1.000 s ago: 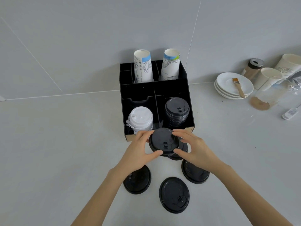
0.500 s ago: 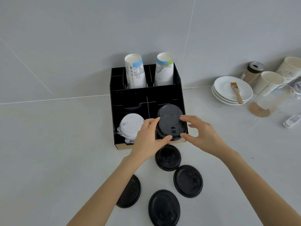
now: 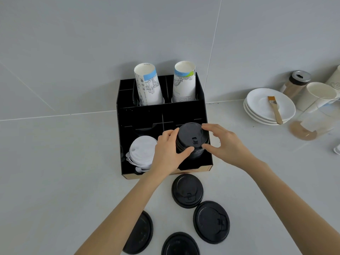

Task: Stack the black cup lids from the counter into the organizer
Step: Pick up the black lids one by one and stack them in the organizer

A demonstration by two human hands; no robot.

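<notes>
Over the organizer's front-right compartment, our left hand and right hand now pinch a lifted black lid onto the stack; four lids remain on the surface.

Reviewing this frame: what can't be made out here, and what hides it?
- Black lid stack in the organizer: its count, hidden by the top lid and both hands.
- Left hand, right hand: whether the fingers press or just touch the lid.
- Two loose lids: one partly under the left forearm, one cut by the bottom edge.
- Shaker label: too small.
</notes>
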